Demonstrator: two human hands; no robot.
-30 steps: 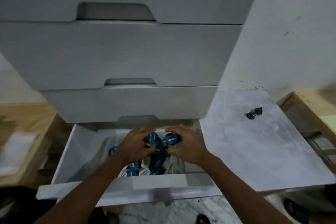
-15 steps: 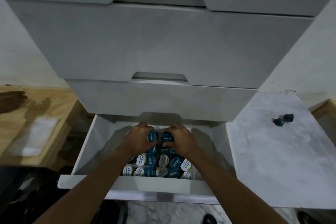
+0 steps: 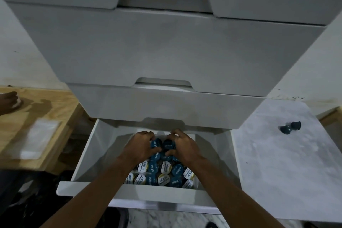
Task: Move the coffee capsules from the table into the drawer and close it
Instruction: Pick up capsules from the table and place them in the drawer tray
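Observation:
The bottom white drawer (image 3: pixel 96 189) stands pulled out and holds a pile of several blue and white coffee capsules (image 3: pixel 162 171). Both my hands are inside it, above the pile. My left hand (image 3: pixel 137 147) is closed on a blue capsule (image 3: pixel 155 143). My right hand (image 3: pixel 182 145) grips another blue capsule (image 3: pixel 168 144) right beside it. Two dark blue capsules (image 3: pixel 290 127) lie on the grey marbled table (image 3: pixel 277 172) to the right of the drawer unit.
Above the open drawer are shut white drawers (image 3: pixel 166 52) with cut-out handles. A wooden surface (image 3: pixel 33 116) with a clear plastic bag (image 3: pixel 39 138) lies at the left, where another person's hand (image 3: pixel 8 102) rests. Marbled floor shows below.
The view has swung left and closer, so the drawer now sits at centre. Both hands have moved slightly deeper into the drawer, each still gripping its capsule.

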